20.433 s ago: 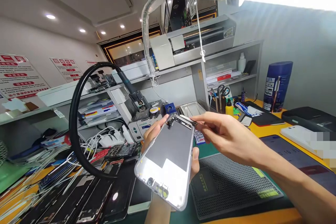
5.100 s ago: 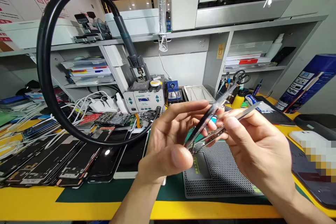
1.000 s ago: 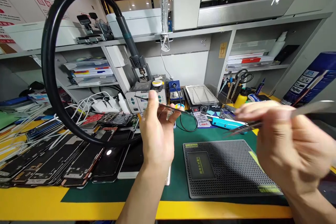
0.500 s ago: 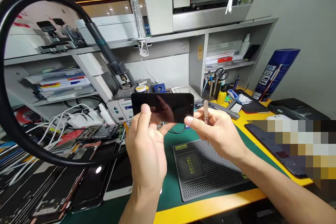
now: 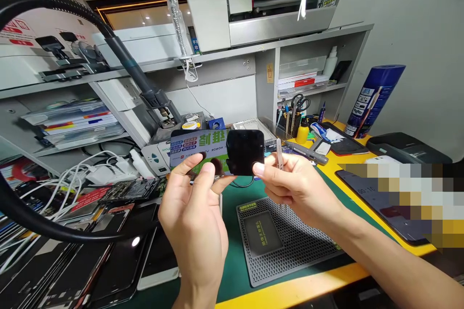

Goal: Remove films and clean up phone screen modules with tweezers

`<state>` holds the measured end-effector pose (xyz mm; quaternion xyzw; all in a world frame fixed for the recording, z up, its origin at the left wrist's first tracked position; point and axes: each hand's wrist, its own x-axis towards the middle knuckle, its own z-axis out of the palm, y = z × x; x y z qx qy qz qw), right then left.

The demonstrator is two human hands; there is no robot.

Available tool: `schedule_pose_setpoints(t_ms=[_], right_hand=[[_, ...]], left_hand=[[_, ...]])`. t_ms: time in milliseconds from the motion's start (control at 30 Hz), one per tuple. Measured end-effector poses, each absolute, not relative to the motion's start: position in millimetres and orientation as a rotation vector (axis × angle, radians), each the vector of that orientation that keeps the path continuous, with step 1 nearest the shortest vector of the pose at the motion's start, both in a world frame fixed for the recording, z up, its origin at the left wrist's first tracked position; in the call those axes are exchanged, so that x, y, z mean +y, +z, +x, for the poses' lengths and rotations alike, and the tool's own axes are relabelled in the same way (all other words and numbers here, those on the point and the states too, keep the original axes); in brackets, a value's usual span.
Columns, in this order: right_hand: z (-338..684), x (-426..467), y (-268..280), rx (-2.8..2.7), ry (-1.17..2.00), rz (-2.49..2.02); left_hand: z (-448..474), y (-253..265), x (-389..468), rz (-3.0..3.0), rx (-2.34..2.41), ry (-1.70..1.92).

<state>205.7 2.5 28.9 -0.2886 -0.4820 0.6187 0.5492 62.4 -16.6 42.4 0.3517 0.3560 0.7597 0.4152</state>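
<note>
A black smartphone [image 5: 245, 152] is held sideways above the work mat, its glossy face toward me. Mirrored signs show as a bright reflection across its left part. My left hand [image 5: 197, 207] grips its lower left side, thumb in front and fingers partly hidden behind. Its right end is pinched by my right hand [image 5: 293, 178], thumb on the lower corner. That hand also keeps metal tweezers [image 5: 279, 153] upright between its fingers. Below lies a grey perforated pad [image 5: 297, 251] on the green mat [image 5: 232, 270].
Phones and screen parts [image 5: 119, 246] crowd the left side. A black flexible arm [image 5: 72, 9] curves over them. At right lie another phone [image 5: 377, 203] and a blue spray can [image 5: 373, 101]. Scissors [image 5: 300, 102] stand near a yellow bottle [image 5: 303, 133].
The phone has tilted, so its dark face now reflects bright mirrored signs on the left. My left hand has shifted slightly left and down. The view has swung a little.
</note>
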Motion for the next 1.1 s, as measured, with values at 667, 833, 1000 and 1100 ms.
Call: schedule_pose_setpoints(t_ms=[667,833,1000,1100], right_hand=[[260,15,41,-1.487,1.205,-0.843],[246,15,33,-1.469,1.320,-0.823],[238,13,35,-1.553,1.076,-0.947],[237,15,32,-1.407,0.786,-1.035]], left_hand=[[52,45,-29,1.974,1.480,1.504],[75,33,-18,1.721,1.554,1.427],[79,25,-14,1.473,1.522,1.537],[69,20,-10,1.458,1.480,1.528]])
